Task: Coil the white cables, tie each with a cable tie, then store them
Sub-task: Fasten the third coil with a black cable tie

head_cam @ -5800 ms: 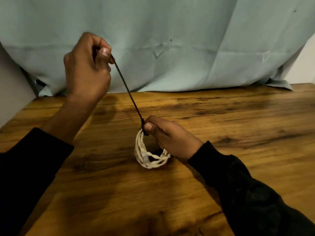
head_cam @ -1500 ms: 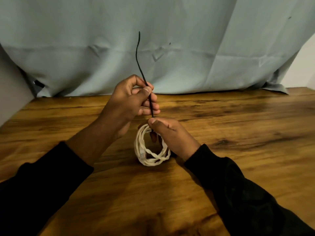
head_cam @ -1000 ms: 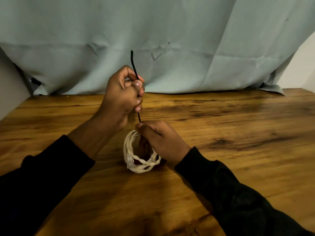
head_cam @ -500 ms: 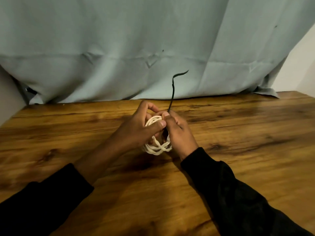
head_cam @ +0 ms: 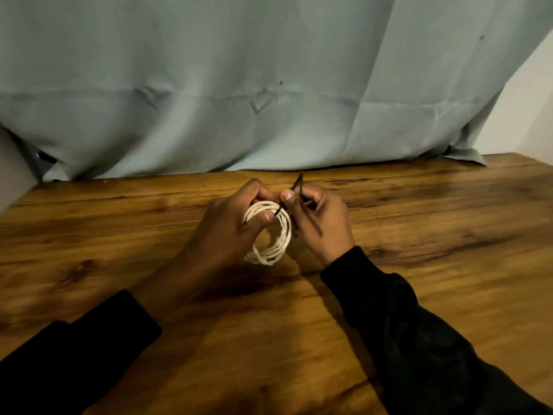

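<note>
Sitting right between both hands is the white cable, wound into a round coil of several twisted, ropey strands, held just above the wooden table near its back edge. The left hand has its fingers curled round the coil's left side, thumb pressed across the top strands. The right hand pinches the thin black cable tie between thumb and fingers, right beside the top of the coil; the tie's stiff tail pokes up past the knuckles, and its other end runs down to the strands under the left thumb. Can't tell if the tie is fully cinched. Both arms are in black sleeves. The tabletop is glossy brown with dark grain streaks, and a wrinkled pale blue-grey cloth hangs behind it.
</note>
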